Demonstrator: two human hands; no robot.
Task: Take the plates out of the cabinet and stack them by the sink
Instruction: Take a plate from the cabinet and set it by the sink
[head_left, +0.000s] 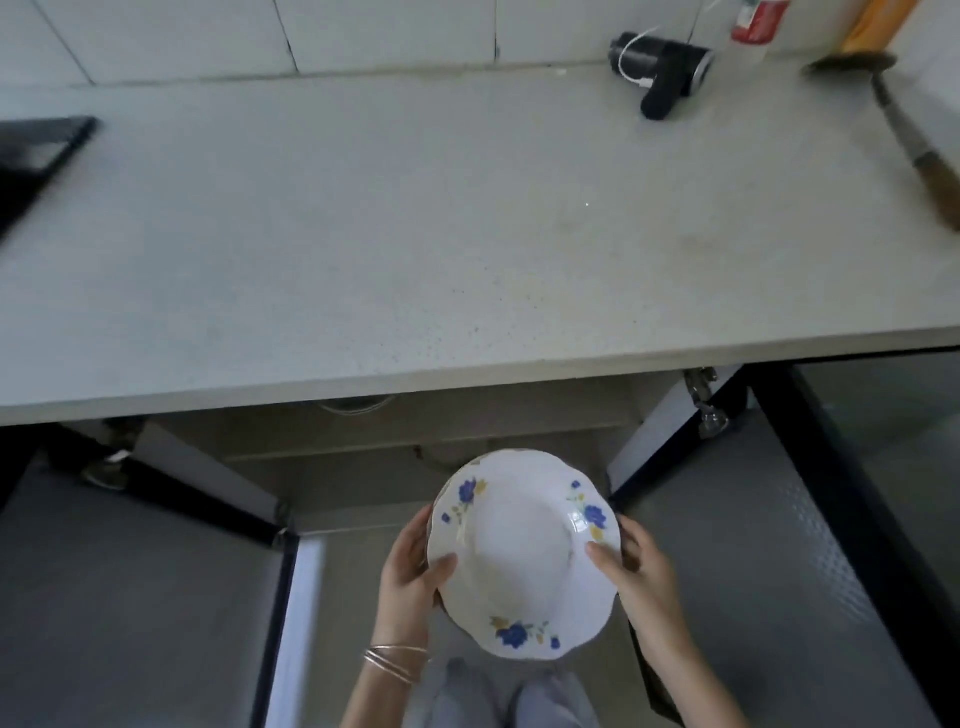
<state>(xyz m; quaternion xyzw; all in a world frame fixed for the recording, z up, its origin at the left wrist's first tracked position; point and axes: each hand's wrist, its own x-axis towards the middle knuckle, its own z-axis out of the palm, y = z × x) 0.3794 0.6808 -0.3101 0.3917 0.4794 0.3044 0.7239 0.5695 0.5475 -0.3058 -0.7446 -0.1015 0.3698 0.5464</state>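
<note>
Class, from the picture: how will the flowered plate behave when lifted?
The flowered plate looks like glazed china: probably stiff, brittle if knocked. Its glossy rim may slip; left hand and right hand grip opposite sides.

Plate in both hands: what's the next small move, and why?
Probably lift the plate straight up past the countertop edge. The left hand and right hand grip it by opposite rims, in front of the open cabinet and lower than the countertop, so it must rise before being set down.
</note>
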